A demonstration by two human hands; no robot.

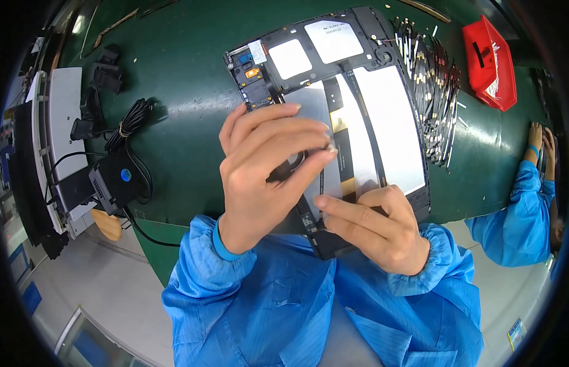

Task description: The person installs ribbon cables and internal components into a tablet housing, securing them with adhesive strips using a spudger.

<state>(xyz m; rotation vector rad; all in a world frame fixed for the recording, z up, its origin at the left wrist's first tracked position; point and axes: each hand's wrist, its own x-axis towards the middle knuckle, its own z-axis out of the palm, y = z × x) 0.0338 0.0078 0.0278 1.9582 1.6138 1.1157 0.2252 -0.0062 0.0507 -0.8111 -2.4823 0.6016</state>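
Note:
An opened tablet-like device [391, 128] lies tilted in front of me, with silver plates, a black frame and dark ribbon strips showing. My left hand [260, 159] arches over its left part, thumb and fingertips pinched together above the silver area. Whatever is in that pinch is too small to make out. A thin black cable [322, 181] runs below those fingertips toward me. My right hand [382, 229] rests low on the device, its index fingertip on the cable's lower end and thumb close by, the other fingers curled. Its fingers hide what they grip.
Many thin black cables [428, 85] lie bundled right of the device. Beyond them sits a red bin [489, 64] with white pieces. Left are a black power adapter [119, 174], a coiled cord [128, 125] and a white panel [66, 116]. A co-worker's blue sleeve [517, 208] shows far right.

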